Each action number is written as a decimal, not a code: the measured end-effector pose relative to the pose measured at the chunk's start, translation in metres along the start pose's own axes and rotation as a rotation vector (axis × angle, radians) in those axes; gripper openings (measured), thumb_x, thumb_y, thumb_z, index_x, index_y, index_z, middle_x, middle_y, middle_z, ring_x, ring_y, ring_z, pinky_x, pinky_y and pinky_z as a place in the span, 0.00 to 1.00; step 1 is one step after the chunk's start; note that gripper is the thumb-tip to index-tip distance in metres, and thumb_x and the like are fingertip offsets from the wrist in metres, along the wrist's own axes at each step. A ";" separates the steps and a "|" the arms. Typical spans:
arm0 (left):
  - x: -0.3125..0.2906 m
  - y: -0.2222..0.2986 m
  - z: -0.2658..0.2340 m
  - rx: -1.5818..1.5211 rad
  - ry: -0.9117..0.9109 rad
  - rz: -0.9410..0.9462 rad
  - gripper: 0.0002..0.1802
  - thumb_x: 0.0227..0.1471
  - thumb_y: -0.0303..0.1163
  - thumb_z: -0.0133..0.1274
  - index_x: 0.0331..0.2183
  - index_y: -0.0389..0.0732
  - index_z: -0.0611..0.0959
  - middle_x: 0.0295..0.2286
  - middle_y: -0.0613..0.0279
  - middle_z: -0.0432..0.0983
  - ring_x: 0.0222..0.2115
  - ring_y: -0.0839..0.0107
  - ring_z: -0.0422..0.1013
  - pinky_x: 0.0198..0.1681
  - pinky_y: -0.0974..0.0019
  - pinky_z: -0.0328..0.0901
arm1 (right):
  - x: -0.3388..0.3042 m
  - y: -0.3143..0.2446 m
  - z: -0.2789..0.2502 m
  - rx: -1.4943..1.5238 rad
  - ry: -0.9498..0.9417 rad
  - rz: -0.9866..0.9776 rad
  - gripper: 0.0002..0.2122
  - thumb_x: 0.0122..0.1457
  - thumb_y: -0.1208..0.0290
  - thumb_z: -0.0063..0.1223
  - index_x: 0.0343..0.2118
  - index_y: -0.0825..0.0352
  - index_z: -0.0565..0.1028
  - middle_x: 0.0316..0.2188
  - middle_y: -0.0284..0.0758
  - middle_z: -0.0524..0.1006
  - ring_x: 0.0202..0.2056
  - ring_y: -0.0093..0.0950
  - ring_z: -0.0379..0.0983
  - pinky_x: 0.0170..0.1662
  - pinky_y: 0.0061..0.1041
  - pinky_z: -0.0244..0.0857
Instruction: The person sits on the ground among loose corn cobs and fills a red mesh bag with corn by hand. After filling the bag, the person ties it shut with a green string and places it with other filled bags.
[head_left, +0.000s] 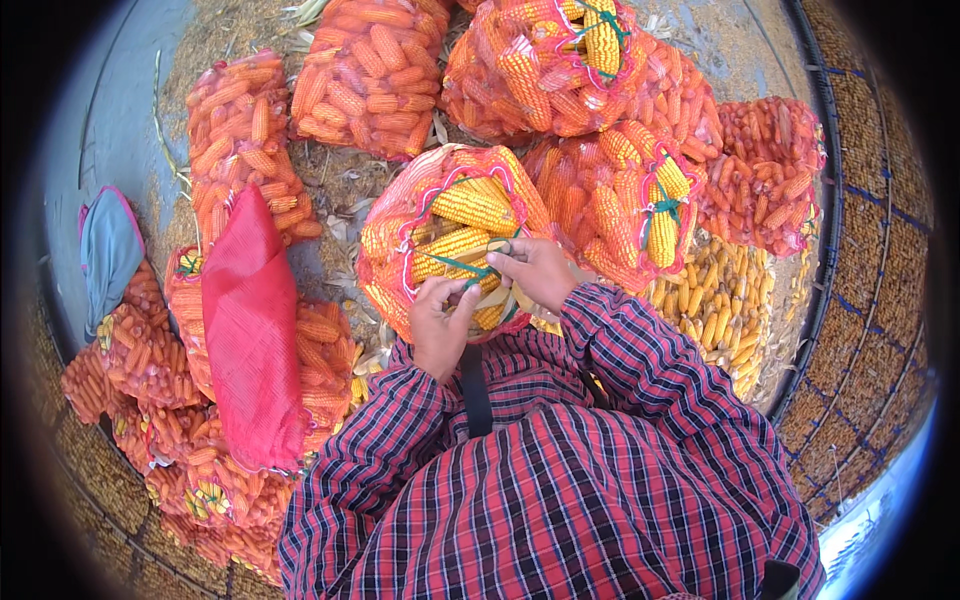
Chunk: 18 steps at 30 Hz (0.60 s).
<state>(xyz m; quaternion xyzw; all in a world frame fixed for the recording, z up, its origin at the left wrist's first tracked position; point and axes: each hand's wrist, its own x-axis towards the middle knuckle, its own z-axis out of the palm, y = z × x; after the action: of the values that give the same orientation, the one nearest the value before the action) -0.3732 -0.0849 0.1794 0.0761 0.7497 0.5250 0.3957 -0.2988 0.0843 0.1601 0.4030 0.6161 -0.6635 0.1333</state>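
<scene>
An orange mesh bag [383, 232] full of yellow corn cobs [474, 206] stands upright in front of me, its mouth gaping with a pink-and-white edging. Across that opening runs a green string [458, 265]. My left hand [440, 322] pinches the string near the bag's front rim, thumb and forefinger together. Just to its right and slightly farther off, my right hand [537, 272] is also closed on the string, with its fingertips over the cobs. Pale husk shows beneath my fingers. The string's ends are partly hidden by my hands.
Filled mesh bags [365, 80] crowd the far side, some laced with green string, like the bag [612, 205] at right. Loose cobs [715, 300] lie right of me. A red woven sack [252, 330] drapes over bags at left, near a blue-grey cloth [110, 245]. Wire-mesh cribs [850, 300] curve alongside.
</scene>
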 end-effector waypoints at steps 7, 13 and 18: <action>0.003 -0.006 0.012 -0.443 -0.161 -0.123 0.08 0.59 0.31 0.51 0.32 0.36 0.77 0.34 0.69 0.65 0.29 0.82 0.63 0.35 0.76 0.59 | -0.009 -0.006 -0.005 -0.349 0.071 -0.105 0.13 0.55 0.63 0.61 0.31 0.72 0.78 0.16 0.32 0.72 0.18 0.17 0.66 0.23 0.24 0.60; 0.008 0.000 0.005 -0.262 -0.234 0.007 0.08 0.59 0.31 0.50 0.29 0.37 0.76 0.33 0.68 0.64 0.31 0.81 0.61 0.36 0.75 0.58 | -0.002 -0.022 -0.014 0.092 -0.057 0.127 0.10 0.60 0.64 0.55 0.29 0.66 0.76 0.17 0.24 0.68 0.19 0.13 0.60 0.22 0.20 0.53; -0.012 0.039 -0.003 -0.578 -0.346 -0.398 0.09 0.57 0.30 0.52 0.27 0.35 0.75 0.30 0.66 0.67 0.31 0.79 0.63 0.37 0.74 0.61 | -0.045 -0.065 -0.022 -0.022 -0.390 0.050 0.15 0.63 0.63 0.50 0.21 0.63 0.71 0.17 0.21 0.63 0.19 0.12 0.56 0.22 0.20 0.50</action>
<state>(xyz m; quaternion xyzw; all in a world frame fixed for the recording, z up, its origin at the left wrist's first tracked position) -0.3792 -0.0764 0.2188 -0.0979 0.4930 0.6072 0.6154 -0.3057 0.1033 0.2394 0.2804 0.5756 -0.7188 0.2709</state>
